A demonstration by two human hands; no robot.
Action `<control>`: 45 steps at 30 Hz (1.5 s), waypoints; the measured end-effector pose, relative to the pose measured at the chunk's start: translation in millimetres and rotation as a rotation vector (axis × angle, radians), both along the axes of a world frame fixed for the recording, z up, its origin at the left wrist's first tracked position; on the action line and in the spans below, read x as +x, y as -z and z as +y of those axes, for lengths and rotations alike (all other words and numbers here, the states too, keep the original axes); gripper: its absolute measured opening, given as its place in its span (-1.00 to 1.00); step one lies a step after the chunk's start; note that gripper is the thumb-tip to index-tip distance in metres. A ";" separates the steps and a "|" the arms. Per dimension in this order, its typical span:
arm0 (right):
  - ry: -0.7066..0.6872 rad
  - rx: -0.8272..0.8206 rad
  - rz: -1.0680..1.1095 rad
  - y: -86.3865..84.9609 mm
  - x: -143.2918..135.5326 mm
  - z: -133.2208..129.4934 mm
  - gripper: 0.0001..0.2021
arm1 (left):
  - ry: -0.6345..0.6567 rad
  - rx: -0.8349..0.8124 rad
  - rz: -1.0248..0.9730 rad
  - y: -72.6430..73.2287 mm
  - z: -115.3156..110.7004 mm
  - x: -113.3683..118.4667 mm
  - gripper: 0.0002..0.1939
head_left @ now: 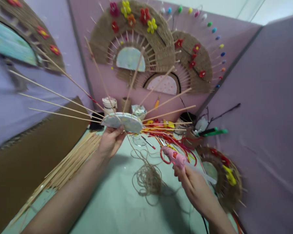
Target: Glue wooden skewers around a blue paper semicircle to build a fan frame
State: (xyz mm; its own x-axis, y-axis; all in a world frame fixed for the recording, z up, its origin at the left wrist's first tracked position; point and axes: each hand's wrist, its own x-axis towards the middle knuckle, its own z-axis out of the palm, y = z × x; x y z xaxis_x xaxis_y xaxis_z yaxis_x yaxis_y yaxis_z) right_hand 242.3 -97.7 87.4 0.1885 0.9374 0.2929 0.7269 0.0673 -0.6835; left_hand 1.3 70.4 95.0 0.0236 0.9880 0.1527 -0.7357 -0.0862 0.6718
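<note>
My left hand (112, 141) grips a pale half-round piece (123, 122) by its lower edge, thumb on the front. Thin wooden sticks (158, 84) fan out from it to the left, upward and right. A strand of twine runs down from the piece to a loose tangle of twine (148, 178) on the table. My right hand (191, 182) is wrapped around a pink glue gun (174, 156), a clear glue stick (202, 172) coming out of its back. The gun's nozzle points up and left, apart from the half-round piece.
A bundle of sticks (73, 159) lies left beside a cardboard sheet (39, 146). Behind are a white-lidded jar (109, 104), red and orange pipe cleaners (171, 138), a pen (148, 142) and green markers (216, 132). Twine-woven fans with flowers (161, 42) hang on the wall.
</note>
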 end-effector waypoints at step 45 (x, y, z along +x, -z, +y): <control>-0.223 0.085 0.680 -6.6 -112.3 100.1 -0.73 | -0.016 0.016 0.107 5.4 -13.2 18.5 -0.68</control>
State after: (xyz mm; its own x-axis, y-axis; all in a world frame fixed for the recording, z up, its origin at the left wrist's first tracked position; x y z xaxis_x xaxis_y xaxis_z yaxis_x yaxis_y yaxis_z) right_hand 130.0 2.4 93.9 0.1619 0.9541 0.2519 0.1046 0.2373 -0.9658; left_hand 19.8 57.2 89.7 0.0249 0.9858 0.1660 -0.6584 -0.1088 0.7448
